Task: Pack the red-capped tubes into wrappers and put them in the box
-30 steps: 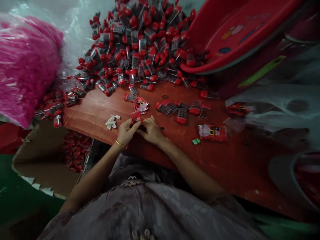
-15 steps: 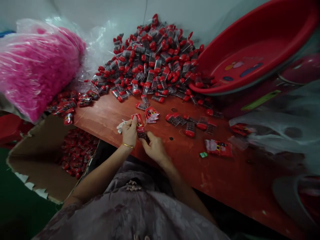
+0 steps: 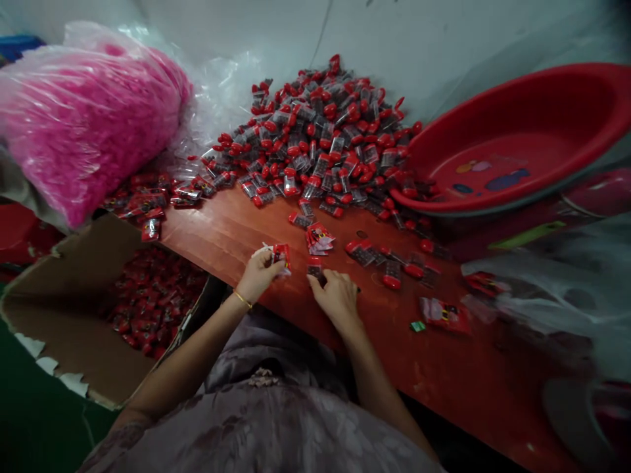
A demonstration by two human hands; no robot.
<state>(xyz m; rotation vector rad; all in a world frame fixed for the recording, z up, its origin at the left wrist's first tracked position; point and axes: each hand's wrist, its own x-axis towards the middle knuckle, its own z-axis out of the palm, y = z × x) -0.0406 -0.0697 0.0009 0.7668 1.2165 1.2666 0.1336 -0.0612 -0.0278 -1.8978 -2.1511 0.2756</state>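
Observation:
Pinched in my left hand [image 3: 256, 277] is a small red printed packet [image 3: 280, 256], above the wooden table. A bit of white, string-like material [image 3: 262, 250] shows beside those fingers. Apart from it, my right hand [image 3: 339, 297] grips a small clear case with a red end and dark contents [image 3: 314, 266] between thumb and fingers. Just beyond the hands lies a little stack of red printed packets [image 3: 319, 239]. More red-and-clear cases [image 3: 392, 272] are scattered to the right of my right hand.
A big heap of red-and-clear cases [image 3: 315, 144] rises at the back, against a red basin [image 3: 542, 144]. On the left are a clear bag of pink pieces [image 3: 93, 125] and a cardboard box [image 3: 54, 302] holding red packets. Red packets [image 3: 445, 315] lie at right.
My hands have moved apart; before, they met at the packet and the case. The packet now stays in my left hand and the case in my right. The view has shifted slightly.

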